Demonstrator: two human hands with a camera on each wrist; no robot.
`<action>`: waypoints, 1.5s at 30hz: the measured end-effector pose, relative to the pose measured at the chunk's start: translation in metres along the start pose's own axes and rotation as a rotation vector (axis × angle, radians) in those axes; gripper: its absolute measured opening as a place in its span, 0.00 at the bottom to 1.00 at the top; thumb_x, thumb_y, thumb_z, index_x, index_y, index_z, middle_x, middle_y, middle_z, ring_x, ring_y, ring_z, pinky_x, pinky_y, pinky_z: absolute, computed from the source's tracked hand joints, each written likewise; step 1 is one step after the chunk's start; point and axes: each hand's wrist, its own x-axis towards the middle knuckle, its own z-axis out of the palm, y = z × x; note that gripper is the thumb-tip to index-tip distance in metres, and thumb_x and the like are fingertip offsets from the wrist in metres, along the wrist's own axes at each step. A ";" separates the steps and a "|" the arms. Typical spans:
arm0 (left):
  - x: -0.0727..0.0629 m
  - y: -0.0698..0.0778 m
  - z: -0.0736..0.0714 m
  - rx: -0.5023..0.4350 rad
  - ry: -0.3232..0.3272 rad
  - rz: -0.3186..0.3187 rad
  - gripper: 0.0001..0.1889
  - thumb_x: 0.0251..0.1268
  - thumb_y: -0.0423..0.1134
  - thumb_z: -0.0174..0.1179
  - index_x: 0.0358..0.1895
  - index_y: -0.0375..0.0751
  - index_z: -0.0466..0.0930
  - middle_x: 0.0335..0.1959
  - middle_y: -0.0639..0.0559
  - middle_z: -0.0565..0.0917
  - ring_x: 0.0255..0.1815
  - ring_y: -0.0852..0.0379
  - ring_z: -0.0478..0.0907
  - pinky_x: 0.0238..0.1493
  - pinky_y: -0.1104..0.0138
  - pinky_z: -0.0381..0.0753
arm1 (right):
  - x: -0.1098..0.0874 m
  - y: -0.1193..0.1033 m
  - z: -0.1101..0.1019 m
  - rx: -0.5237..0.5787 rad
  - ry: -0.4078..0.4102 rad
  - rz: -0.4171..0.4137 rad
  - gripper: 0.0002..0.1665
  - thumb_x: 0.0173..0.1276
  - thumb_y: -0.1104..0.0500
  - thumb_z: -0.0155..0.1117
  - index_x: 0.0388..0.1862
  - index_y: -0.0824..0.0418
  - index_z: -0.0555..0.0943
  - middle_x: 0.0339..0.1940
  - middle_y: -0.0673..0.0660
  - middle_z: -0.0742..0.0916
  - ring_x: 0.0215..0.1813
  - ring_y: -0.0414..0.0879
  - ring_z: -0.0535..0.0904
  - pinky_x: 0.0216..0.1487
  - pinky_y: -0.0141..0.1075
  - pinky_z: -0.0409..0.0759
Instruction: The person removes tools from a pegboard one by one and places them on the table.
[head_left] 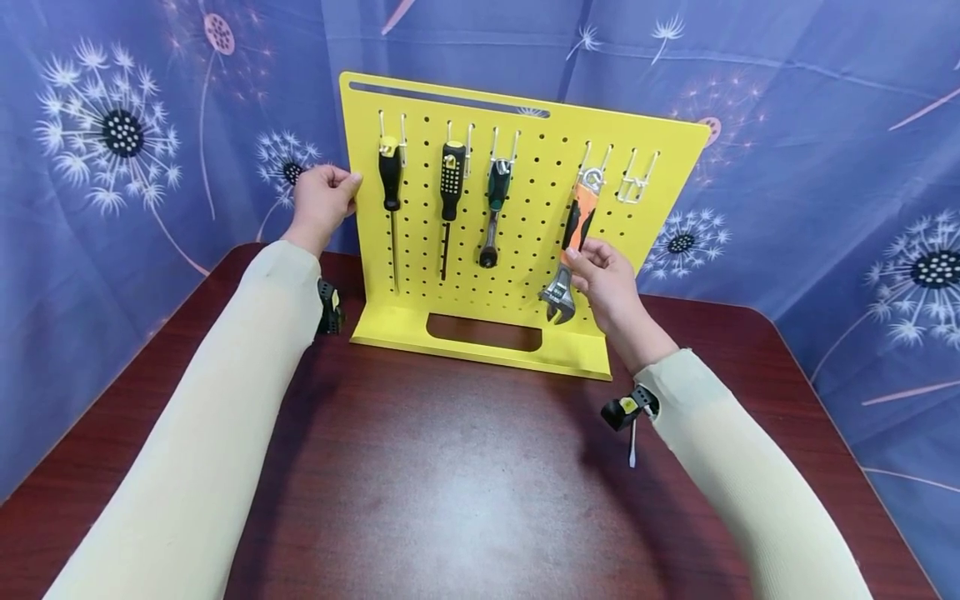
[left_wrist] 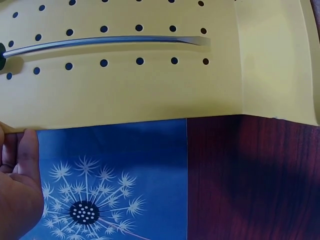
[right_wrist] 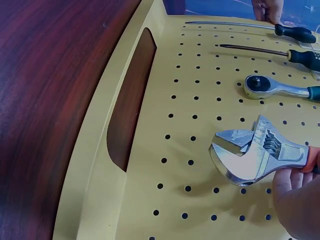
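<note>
A yellow pegboard [head_left: 465,308] stands upright on the table. My left hand [head_left: 322,200] pinches its left edge between thumb and fingers. With my right hand [head_left: 607,279] I hold an adjustable wrench [head_left: 581,217] by the lower part of its orange and black handle. The handle's top end is at a wire hook, and the wrench head [right_wrist: 245,155] points down in front of the board. Left of it hang a ratchet wrench [head_left: 495,204] with a green and black handle, a black screwdriver with yellow dots [head_left: 452,187], and a long black screwdriver [head_left: 391,179].
An unoccupied wire hook [head_left: 636,183] sits at the board's right. On the dark wooden table [head_left: 450,467], a metal shaft [head_left: 632,450] shows below my right wrist, its other end hidden. Behind hangs a blue dandelion-print curtain [head_left: 480,33]. Both wrists wear black camera mounts [head_left: 628,407].
</note>
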 end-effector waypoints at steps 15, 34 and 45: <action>0.001 -0.003 0.003 0.020 0.001 -0.007 0.12 0.79 0.44 0.56 0.49 0.37 0.80 0.36 0.61 0.73 0.35 0.70 0.75 0.65 0.61 0.83 | -0.019 -0.006 -0.005 -0.121 0.058 -0.003 0.08 0.78 0.62 0.60 0.39 0.50 0.74 0.32 0.42 0.76 0.38 0.31 0.78 0.39 0.21 0.79; -0.003 -0.001 0.002 0.033 0.014 0.010 0.13 0.79 0.43 0.56 0.48 0.36 0.80 0.33 0.62 0.73 0.33 0.71 0.74 0.59 0.67 0.85 | -0.030 -0.012 -0.007 -0.135 0.035 0.005 0.07 0.77 0.63 0.60 0.40 0.52 0.74 0.32 0.42 0.77 0.37 0.31 0.77 0.40 0.21 0.80; -0.002 -0.002 0.001 0.023 0.012 0.008 0.10 0.79 0.43 0.56 0.43 0.39 0.80 0.33 0.62 0.73 0.33 0.70 0.74 0.54 0.70 0.84 | -0.035 -0.014 -0.007 -0.091 0.013 -0.003 0.07 0.77 0.64 0.60 0.39 0.53 0.75 0.28 0.40 0.79 0.35 0.30 0.79 0.38 0.21 0.80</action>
